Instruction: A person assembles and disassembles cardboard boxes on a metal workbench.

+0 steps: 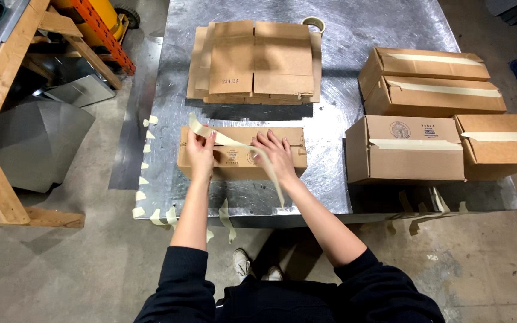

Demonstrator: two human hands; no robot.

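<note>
A small brown cardboard box lies on the metal table right in front of me. My left hand pinches one end of a long strip of beige tape above the box's left side. The strip runs rightward across the box top and hangs down past my right wrist. My right hand lies flat on the box's right part, fingers spread, pressing on the strip.
A stack of flattened cardboard boxes lies behind the box, with a tape roll beyond it. Several taped boxes stand at the right. Short tape strips hang from the table's left and front edges. Wooden frame at left.
</note>
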